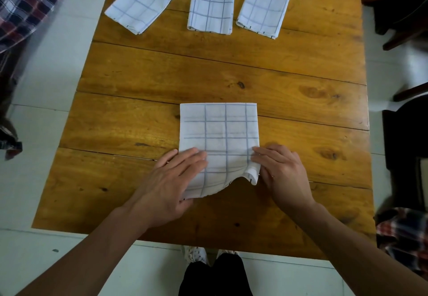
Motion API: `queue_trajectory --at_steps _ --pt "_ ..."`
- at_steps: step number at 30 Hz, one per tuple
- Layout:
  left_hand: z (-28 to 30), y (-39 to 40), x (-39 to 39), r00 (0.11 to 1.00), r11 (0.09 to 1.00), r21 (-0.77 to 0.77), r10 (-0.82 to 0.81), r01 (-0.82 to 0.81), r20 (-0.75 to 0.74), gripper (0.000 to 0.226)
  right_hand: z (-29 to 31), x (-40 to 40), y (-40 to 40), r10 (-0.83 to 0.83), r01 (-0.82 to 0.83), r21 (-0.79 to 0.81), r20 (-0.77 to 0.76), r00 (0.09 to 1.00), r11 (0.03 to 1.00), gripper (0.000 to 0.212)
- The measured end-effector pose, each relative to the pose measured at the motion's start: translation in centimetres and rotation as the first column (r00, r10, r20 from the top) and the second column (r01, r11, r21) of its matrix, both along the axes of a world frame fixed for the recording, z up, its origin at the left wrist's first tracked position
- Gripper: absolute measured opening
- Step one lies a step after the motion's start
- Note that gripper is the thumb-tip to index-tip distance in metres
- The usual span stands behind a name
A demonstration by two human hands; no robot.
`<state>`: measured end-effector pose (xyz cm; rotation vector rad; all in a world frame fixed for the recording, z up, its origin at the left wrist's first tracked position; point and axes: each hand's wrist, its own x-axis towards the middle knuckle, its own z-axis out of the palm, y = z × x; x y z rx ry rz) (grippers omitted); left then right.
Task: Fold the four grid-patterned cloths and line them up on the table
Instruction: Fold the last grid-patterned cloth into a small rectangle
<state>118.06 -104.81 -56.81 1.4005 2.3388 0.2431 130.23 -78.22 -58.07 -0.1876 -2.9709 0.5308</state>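
Observation:
Three white grid-patterned cloths lie folded in a row at the far edge of the wooden table [208, 71]: the left one [141, 2] is askew, while the middle one [212, 4] and the right one [265, 7] are nearly straight. A fourth cloth [222, 133] lies flat in front of me as a larger rectangle. My left hand [176, 179] holds its near left corner, fingers on top. My right hand [282, 173] pinches the near right corner, which curls up off the table. The near edge sags between my hands.
Bare wood separates the row of folded cloths from the fourth cloth. Plaid fabric hangs at the upper left [25, 3] and lies at the lower right [403, 237]. Dark chairs [403, 133] stand along the table's right side. The floor is white tile.

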Motion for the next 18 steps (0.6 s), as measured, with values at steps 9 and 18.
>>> queue_trajectory --at_steps 9,18 --pt "-0.5 -1.1 -0.5 0.998 0.996 0.064 0.056 -0.058 0.023 0.08 0.0 0.0 0.1 -0.015 0.016 -0.025 0.049 0.999 1.0 0.028" --pt "-1.2 -0.8 -1.4 0.983 0.934 0.307 0.182 -0.181 0.024 0.021 -0.1 -0.1 0.4 0.061 -0.059 0.038 -0.043 0.997 0.998 0.019"
